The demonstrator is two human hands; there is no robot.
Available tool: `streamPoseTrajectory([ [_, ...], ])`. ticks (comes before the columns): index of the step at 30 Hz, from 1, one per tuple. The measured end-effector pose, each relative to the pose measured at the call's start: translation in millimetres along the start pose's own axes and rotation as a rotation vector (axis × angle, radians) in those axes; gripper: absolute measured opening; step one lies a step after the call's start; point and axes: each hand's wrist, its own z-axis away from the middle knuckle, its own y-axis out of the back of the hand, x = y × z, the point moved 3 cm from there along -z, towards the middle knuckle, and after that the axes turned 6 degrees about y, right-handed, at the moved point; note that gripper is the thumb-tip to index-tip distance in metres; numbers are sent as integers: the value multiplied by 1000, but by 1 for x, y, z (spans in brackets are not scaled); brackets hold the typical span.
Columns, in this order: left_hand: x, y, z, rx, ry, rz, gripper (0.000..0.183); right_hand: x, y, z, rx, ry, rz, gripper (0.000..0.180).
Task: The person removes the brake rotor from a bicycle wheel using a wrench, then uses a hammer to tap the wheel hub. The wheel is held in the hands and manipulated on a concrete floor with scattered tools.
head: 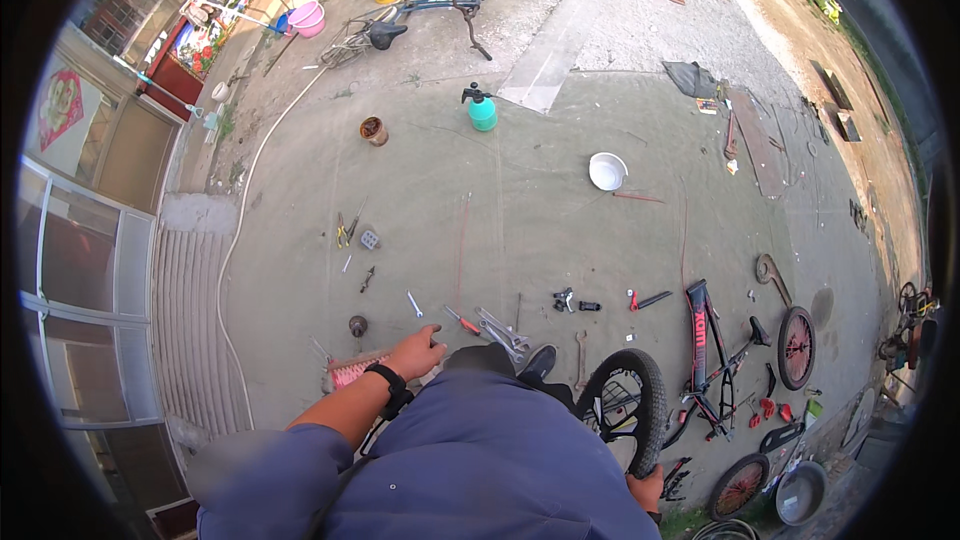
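Observation:
My right hand [646,490] grips the black knobby tyre of a bicycle wheel [651,397] at its near side, and the wheel stands beside my right leg. With a black watch at the wrist, my left hand [420,354] hovers over the ground, fingers somewhat apart and nothing visible in it. Just ahead of it lie a small spanner [415,304], a red-handled screwdriver [468,325] and several larger spanners [504,331]. Another spanner [581,360] rests between my shoe [538,364] and the wheel. Below my left hand is a pink patterned item [352,373], partly hidden by my arm.
A black and red bicycle frame [699,337] lies at right, near red-rimmed wheels [796,349] and a grey basin [800,493]. Brake parts [564,300], a pedal [370,239] and pliers [343,231] are spread ahead. Farther off stand a white bowl [607,171] and a green sprayer [482,112].

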Motion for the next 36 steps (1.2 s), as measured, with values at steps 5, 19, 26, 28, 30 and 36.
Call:
streamPoseTrajectory([
  [5, -19, -23, 28, 75, 31, 81, 64, -4, 17, -41, 16, 125, 96, 72],
  [19, -115, -37, 76, 238, 165, 372, 61, -76, 52, -93, -52, 320, 225, 81],
  [26, -204, -33, 94, 378, 255, 516, 60, -196, 59, -98, -54, 467, 320, 69],
  [28, -211, -26, 102, 386, 305, 614, 60, -234, 59, -98, -85, 469, 291, 67],
  [30, -225, -32, 106, 394, 346, 694, 60, -271, 55, -101, -73, 507, 376, 62],
  [36, -234, -54, 108, 417, 414, 812, 59, -357, 37, -159, -165, 664, 373, 59],
])
